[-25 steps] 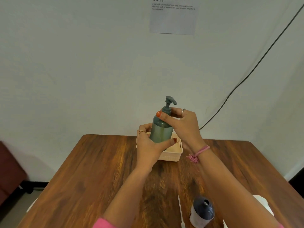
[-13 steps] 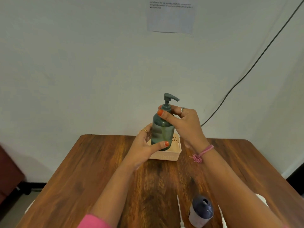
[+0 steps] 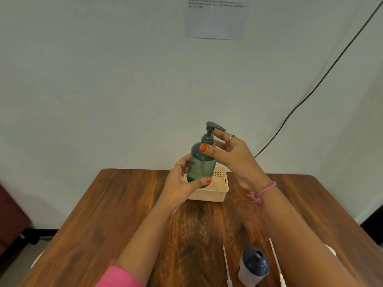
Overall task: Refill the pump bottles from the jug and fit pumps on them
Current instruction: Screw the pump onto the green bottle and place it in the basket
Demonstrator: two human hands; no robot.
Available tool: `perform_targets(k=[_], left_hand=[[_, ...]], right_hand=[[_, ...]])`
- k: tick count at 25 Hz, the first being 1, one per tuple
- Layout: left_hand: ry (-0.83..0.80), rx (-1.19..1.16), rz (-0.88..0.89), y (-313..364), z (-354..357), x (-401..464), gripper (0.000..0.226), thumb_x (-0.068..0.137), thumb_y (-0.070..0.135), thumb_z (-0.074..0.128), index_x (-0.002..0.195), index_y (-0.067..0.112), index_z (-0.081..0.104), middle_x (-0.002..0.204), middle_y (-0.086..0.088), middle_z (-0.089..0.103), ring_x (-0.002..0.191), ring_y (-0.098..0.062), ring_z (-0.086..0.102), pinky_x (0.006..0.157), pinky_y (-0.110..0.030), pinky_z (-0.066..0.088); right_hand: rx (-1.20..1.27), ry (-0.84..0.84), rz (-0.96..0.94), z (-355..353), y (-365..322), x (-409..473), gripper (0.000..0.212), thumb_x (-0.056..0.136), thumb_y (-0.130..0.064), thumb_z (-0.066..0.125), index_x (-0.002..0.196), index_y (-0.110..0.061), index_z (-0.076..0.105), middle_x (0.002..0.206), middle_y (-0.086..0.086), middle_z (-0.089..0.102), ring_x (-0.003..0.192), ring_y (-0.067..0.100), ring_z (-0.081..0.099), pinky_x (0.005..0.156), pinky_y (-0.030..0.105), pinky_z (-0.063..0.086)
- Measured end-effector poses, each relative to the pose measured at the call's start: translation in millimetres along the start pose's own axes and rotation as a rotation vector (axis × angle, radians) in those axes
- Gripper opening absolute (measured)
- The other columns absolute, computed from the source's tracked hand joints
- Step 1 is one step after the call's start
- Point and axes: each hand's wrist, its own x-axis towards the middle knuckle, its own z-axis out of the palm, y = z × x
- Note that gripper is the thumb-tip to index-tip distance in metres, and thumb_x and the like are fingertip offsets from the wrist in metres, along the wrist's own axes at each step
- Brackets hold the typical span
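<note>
- Left hand (image 3: 182, 183) wraps the green pump bottle (image 3: 202, 164) above the beige basket (image 3: 215, 193); smooth plastic, likely slippery
- Right hand (image 3: 232, 154) pinches its collar (image 3: 207, 139); best hold there

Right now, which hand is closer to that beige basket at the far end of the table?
Left. The left hand grips the base of the green pump bottle just in front of the basket, overlapping it in view. The right hand is higher, up at the bottle's neck.
</note>
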Motion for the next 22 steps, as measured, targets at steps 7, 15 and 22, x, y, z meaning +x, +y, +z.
perform_targets(k=[7, 15, 22], left_hand=[[0.024, -0.040, -0.036, -20, -7, 26, 0.064, 0.071, 0.014, 0.082, 0.116, 0.038, 0.043, 0.113, 0.023, 0.054, 0.100, 0.011, 0.051, 0.069, -0.002, 0.045], [0.099, 0.136, -0.105, -56, -27, 101, 0.072, 0.061, 0.027, 0.089, 0.121, 0.033, 0.049, 0.125, 0.007, 0.055, 0.117, -0.012, 0.051, 0.095, -0.032, 0.047], [0.076, 0.386, -0.188, -106, -32, 166, 0.081, 0.063, 0.024, 0.089, 0.132, 0.019, 0.046, 0.111, 0.008, 0.056, 0.096, -0.011, 0.055, 0.073, -0.015, 0.044]], right_hand=[[-0.026, -0.067, 0.226, -6, 42, -1, 0.061, 0.076, -0.032, 0.077, 0.131, -0.029, 0.050, 0.122, -0.009, 0.061, 0.112, 0.012, 0.058, 0.089, 0.038, 0.053], [-0.160, -0.100, 0.188, 4, 85, 74, 0.053, 0.082, -0.026, 0.072, 0.132, -0.027, 0.052, 0.125, -0.007, 0.060, 0.117, 0.007, 0.052, 0.095, 0.030, 0.045], [-0.212, -0.135, 0.327, 19, 162, 140, 0.053, 0.085, -0.014, 0.069, 0.130, -0.014, 0.042, 0.129, 0.005, 0.056, 0.118, 0.020, 0.053, 0.098, 0.034, 0.046]])
